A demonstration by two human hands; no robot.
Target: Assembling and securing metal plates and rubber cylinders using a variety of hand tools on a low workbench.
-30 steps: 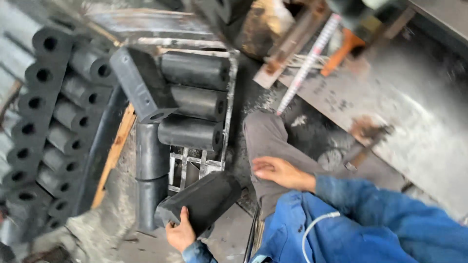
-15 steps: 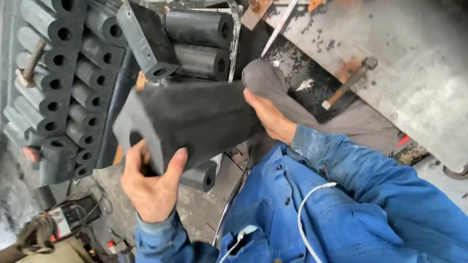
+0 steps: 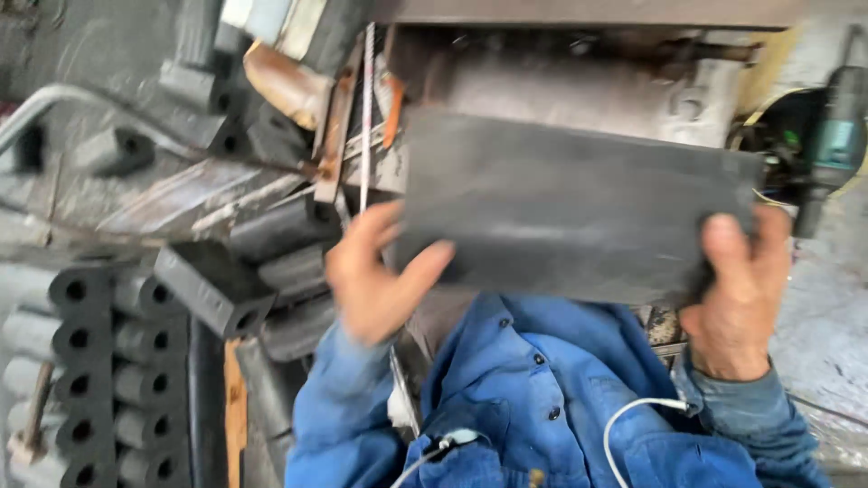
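I hold a long dark grey rubber block [image 3: 570, 208] up in front of me, level and lengthwise across the view. My left hand [image 3: 375, 271] grips its left end, thumb along the lower edge. My right hand [image 3: 737, 294] grips its right end from below, fingers wrapped over the corner. Both sleeves are blue. The picture is blurred by motion.
At the lower left stands a stack of dark blocks with round holes [image 3: 99, 361]. One similar block [image 3: 212, 287] lies tilted on top of others. Behind the held block is a rusty metal table [image 3: 579, 86]. A power tool [image 3: 836, 136] sits at the far right.
The block was lifted from the pile at my left, turned level and raised in front of me. My right hand has gone to its right end, and my view has swung upward.
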